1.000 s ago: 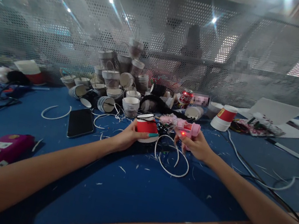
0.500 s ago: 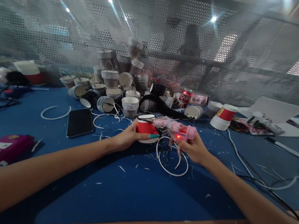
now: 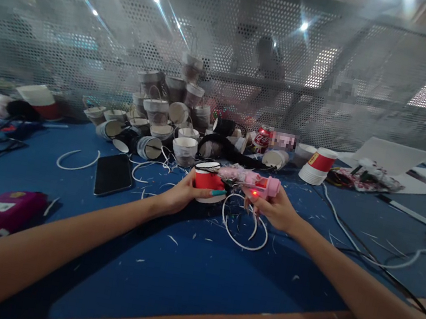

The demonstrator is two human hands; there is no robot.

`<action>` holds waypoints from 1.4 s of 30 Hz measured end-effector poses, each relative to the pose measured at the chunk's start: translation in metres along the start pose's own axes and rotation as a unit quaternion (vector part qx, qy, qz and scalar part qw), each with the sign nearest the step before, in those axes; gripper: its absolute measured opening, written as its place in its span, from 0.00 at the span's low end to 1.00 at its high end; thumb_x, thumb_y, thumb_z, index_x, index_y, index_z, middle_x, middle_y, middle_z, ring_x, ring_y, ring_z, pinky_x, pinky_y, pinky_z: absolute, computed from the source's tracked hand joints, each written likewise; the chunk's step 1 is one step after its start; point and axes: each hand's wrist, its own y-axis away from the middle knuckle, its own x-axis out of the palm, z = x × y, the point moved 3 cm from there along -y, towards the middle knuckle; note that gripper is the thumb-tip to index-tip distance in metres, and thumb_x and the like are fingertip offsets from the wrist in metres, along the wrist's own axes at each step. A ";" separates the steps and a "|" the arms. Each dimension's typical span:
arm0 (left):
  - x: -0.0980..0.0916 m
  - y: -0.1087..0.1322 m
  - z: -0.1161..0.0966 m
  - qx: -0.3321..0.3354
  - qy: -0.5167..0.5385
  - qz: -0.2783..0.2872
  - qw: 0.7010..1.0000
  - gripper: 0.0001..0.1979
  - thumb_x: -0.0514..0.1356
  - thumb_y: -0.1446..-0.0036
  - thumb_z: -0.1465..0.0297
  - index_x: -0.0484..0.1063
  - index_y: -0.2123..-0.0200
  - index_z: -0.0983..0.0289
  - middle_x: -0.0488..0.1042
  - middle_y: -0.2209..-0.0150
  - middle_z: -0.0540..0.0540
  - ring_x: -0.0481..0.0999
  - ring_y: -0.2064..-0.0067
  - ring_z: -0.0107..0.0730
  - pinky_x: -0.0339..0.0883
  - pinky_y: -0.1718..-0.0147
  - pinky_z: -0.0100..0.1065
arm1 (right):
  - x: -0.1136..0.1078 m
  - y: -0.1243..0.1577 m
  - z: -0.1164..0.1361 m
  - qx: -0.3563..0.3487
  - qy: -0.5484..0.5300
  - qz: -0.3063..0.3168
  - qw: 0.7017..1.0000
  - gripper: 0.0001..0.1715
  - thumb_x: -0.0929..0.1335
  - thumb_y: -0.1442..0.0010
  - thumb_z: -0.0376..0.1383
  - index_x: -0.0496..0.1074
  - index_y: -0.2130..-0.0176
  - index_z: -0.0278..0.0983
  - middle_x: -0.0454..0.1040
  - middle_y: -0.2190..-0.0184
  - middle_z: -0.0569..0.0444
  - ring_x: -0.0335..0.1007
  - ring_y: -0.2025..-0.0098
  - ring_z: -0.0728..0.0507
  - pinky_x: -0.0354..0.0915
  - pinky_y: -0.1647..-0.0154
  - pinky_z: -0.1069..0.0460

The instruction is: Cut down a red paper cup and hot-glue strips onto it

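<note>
My left hand [image 3: 178,195] is wrapped round a red and white paper cup [image 3: 206,181], its thumb with a teal nail lying across the front. My right hand [image 3: 276,210] grips a pink hot glue gun [image 3: 253,180] with a lit red light. The gun points left and its tip meets the cup's rim; whether it touches is too small to tell. Black strands lie about the rim and near the tip. Below the gun a loop of white cord [image 3: 241,246] rests on the blue table [image 3: 182,286].
Behind the cup stands a pile of grey-white cups with handles [image 3: 155,111]. A black phone [image 3: 113,175] lies left, a purple case [image 3: 17,207] nearer. A red soda can [image 3: 262,138] and stacked paper cups [image 3: 316,167] stand at the back right. A cable [image 3: 343,229] runs along the right.
Both hands, the cup and the glue gun hold nearly the same place. The whole view has shifted very slightly. A blurred figure behind the mesh has moved a little.
</note>
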 end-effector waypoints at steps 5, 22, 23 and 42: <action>-0.001 0.000 -0.002 0.002 0.007 0.001 1.000 0.28 0.69 0.64 0.75 0.65 0.56 0.65 0.76 0.62 0.54 0.75 0.61 0.35 0.64 0.56 0.39 | -0.009 0.000 -0.009 0.003 0.009 -0.031 0.999 0.18 0.67 0.47 0.46 0.71 0.67 0.32 0.68 0.81 0.56 0.60 0.83 0.53 0.60 0.84 0.56; -0.003 0.000 -0.001 0.008 0.012 0.004 1.000 0.28 0.68 0.63 0.77 0.65 0.55 0.65 0.76 0.61 0.55 0.76 0.60 0.37 0.62 0.53 0.42 | -0.007 -0.001 -0.005 -0.016 0.005 -0.016 1.000 0.16 0.66 0.46 0.46 0.72 0.66 0.35 0.67 0.83 0.57 0.61 0.83 0.52 0.59 0.84 0.56; -0.002 -0.001 -0.001 0.010 0.011 0.006 1.000 0.28 0.68 0.63 0.77 0.65 0.55 0.65 0.76 0.61 0.55 0.76 0.60 0.37 0.62 0.53 0.42 | -0.007 -0.001 -0.005 -0.019 0.006 -0.016 1.000 0.16 0.66 0.46 0.45 0.71 0.67 0.35 0.67 0.83 0.57 0.61 0.83 0.52 0.59 0.84 0.55; -0.001 0.001 -0.006 -0.004 0.012 -0.075 0.997 0.26 0.69 0.65 0.78 0.66 0.59 0.66 0.76 0.65 0.54 0.76 0.63 0.35 0.65 0.55 0.42 | -0.052 -0.008 0.027 0.084 0.548 -0.036 0.832 0.18 0.61 0.43 0.45 0.68 0.65 0.33 0.72 0.69 0.45 0.68 0.68 0.40 0.60 0.70 0.49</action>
